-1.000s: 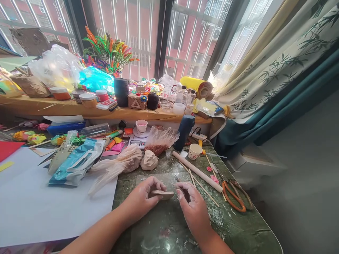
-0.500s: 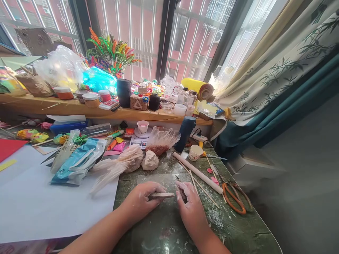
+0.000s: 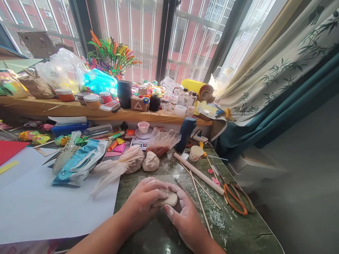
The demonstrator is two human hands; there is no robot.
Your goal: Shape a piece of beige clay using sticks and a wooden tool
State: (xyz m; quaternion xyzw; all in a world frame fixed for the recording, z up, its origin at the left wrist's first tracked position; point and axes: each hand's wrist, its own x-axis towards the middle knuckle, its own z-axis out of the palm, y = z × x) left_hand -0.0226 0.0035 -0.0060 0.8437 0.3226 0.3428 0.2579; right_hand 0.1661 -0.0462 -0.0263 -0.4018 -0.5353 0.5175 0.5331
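A flat, rounded piece of pale clay (image 3: pixel 169 199) is between my two hands, above a clear sheet on the dark tabletop. My left hand (image 3: pixel 145 197) wraps over it from the left, thumb side hidden. From the right, my right hand (image 3: pixel 186 215) closes on its edge with fingers and thumb. White powder or clay coats the fingers of both. A slim tool with a metal tip (image 3: pixel 182 185) lies just beyond my right fingers. Past the sheet sits a lump of pale clay (image 3: pixel 150 161), next to a crumpled plastic bag (image 3: pixel 129 159).
A rolling pin (image 3: pixel 198 173), thin wooden sticks (image 3: pixel 200 204) and orange-handled scissors (image 3: pixel 235 199) lie on the right. Behind stand a paper cup (image 3: pixel 196 153), a dark blue cylinder (image 3: pixel 185 134) and a scale (image 3: pixel 139 144). White paper (image 3: pixel 53 211) covers the left side.
My right hand has moved left, away from the tool, and joined my left hand on the clay. The piece, seen edge-on before, now shows its flat face.
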